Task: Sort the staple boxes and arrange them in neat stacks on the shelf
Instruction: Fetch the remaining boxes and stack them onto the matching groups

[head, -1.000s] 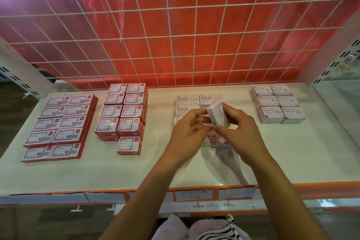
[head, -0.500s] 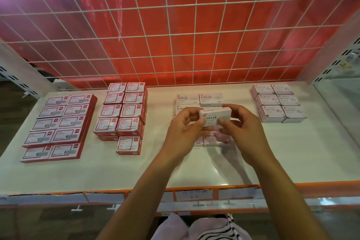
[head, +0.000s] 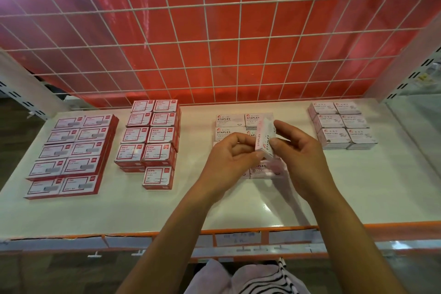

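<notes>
Left hand (head: 229, 160) and right hand (head: 303, 155) are held above the white shelf (head: 358, 186), over the pale STAPLES stack (head: 230, 122); one staple box (head: 265, 141) is pinched between their fingertips, tipped on edge, its long axis pointed away toward the wire grid (head: 239, 42).

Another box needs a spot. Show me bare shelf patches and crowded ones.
Bare: front strip of the white shelf; the gaps either side of pink STAPLES boxes, toward red box stacks and pale paper clip boxes. Crowded: flat red boxes at left; middle, where left hand and right hand hold a pink staple box.
</notes>
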Action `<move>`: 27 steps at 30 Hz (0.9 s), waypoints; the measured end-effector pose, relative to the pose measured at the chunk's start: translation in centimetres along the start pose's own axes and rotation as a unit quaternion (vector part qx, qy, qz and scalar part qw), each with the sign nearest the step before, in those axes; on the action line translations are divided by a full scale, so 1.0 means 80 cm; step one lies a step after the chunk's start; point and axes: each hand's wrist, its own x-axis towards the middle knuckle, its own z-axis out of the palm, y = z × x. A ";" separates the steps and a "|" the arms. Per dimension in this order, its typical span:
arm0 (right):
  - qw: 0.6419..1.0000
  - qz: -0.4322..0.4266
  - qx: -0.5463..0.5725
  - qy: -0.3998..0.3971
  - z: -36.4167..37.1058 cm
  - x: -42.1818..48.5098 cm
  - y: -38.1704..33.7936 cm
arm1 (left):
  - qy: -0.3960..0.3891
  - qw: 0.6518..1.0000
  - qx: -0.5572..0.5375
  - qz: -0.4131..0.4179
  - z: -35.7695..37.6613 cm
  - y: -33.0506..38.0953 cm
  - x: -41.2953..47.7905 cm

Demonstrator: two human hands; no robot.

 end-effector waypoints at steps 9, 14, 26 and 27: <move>0.993 -0.029 -0.062 -0.101 0.001 -0.006 -0.003 | 0.006 1.000 -0.028 -0.001 -0.002 -0.001 0.001; 0.993 -0.036 -0.050 -0.097 0.000 -0.006 -0.007 | -0.005 0.999 -0.035 0.008 -0.004 0.002 0.000; 0.987 -0.027 -0.076 -0.142 -0.006 -0.011 -0.008 | 0.057 0.998 0.011 0.034 -0.008 -0.001 0.002; 0.987 -0.019 -0.064 -0.147 -0.008 -0.012 -0.007 | 0.067 0.996 0.032 0.044 -0.010 -0.001 0.002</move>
